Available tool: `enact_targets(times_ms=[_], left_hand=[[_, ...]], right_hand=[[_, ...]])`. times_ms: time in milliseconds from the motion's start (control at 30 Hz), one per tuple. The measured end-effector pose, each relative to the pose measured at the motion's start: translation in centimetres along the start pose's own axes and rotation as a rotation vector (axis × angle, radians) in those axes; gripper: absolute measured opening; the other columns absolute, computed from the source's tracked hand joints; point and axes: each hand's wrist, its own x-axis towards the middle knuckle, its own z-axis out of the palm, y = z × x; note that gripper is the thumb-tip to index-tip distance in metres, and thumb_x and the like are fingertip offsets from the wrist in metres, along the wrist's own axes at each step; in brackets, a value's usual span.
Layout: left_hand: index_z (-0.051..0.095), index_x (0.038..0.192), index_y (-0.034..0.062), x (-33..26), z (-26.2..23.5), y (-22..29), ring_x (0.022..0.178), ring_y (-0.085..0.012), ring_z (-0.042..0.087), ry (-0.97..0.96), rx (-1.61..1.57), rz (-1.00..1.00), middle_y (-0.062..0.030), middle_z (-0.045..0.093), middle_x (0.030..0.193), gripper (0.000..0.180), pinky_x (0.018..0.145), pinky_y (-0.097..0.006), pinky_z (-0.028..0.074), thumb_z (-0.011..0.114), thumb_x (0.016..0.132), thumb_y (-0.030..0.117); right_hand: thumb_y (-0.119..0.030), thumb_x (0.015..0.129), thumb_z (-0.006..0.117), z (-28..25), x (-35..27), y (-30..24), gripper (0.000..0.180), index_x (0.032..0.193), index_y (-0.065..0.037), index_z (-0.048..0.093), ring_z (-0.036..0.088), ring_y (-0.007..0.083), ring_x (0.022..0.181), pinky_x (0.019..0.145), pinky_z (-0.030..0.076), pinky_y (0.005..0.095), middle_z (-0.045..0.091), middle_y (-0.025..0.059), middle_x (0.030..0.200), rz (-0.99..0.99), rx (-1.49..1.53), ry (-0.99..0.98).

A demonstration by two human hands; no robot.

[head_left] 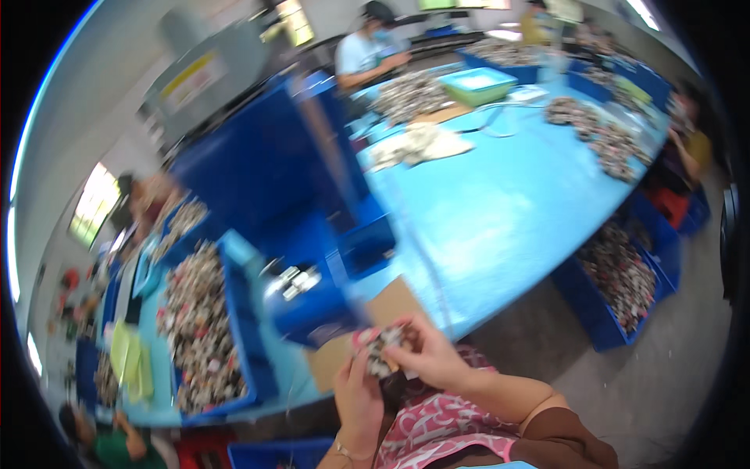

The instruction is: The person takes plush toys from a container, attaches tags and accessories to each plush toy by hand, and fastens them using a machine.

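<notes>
In front of my body I hold a small clump of mottled grey, white and pink pieces (380, 344). My left hand (358, 395) grips its left side, and my right hand (434, 358) has its fingers closed on the right side. Blur hides what kind of pieces they are. Just beyond my hands lies brown cardboard (330, 364) at the table's near edge. A blue machine (262, 160) stands ahead on the left, and its rounded blue front part (316, 313) is close to my left hand, with several small shiny metal pieces (297, 281) on top.
The light-blue table (476, 234) curves away ahead. On the left, a blue bin (258, 344) holds many similar mottled pieces (205, 336); another blue bin (609, 328) stands low on the right. A white cloth (422, 146) and green basket (478, 84) lie farther off. Several people sit around the table.
</notes>
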Motion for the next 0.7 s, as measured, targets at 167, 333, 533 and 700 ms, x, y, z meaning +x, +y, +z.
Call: enact_targets(times_ms=[167,333,533,700], left_hand=[[0.059,0.124,-0.0026,-1.2,0.7,-2.4,0.102,-0.0208,0.066,-0.24,0.195,-0.258,-0.0114,0.067,0.112,0.029,0.091,-0.034,0.053,0.056,0.099,0.013],[0.066,0.111,0.0008,-1.8,1.2,-3.6,0.093,-0.0242,0.065,-0.264,0.551,-0.334,-0.0133,0.067,0.103,0.023,0.085,-0.035,0.053,0.065,0.091,0.011],[0.065,0.115,0.0017,0.3,1.6,-7.1,0.092,-0.0169,0.067,-0.322,0.497,-0.524,-0.0092,0.07,0.103,0.02,0.083,-0.03,0.054,0.062,0.097,0.011],[0.064,0.118,0.0031,1.4,2.0,-8.2,0.093,-0.0189,0.067,-0.32,0.603,-0.522,-0.011,0.07,0.104,0.022,0.081,-0.031,0.056,0.06,0.099,0.015]], right_hand=[[-0.019,0.092,0.07,-13.9,-0.5,-2.2,0.039,0.122,-0.003,0.052,0.062,0.012,0.088,0.073,0.051,0.0296,0.066,0.0068,0.094,0.083,-0.294,0.184],[-0.015,0.086,0.07,-37.3,-2.0,-13.9,0.04,0.122,-0.004,0.055,0.064,0.0176,0.085,0.074,0.051,0.0306,0.066,0.0088,0.09,-0.069,-0.686,0.643],[-0.005,0.083,0.068,-59.6,-6.3,-22.8,0.028,0.107,-0.006,0.055,0.064,0.0185,0.073,0.064,0.051,0.0339,0.065,0.0114,0.08,-0.051,-1.29,1.009],[-0.005,0.083,0.067,-59.8,-2.7,-23.6,0.014,0.095,-0.006,0.06,0.064,0.0217,0.072,0.066,0.051,0.0346,0.064,0.0111,0.076,-0.058,-1.516,1.065]])
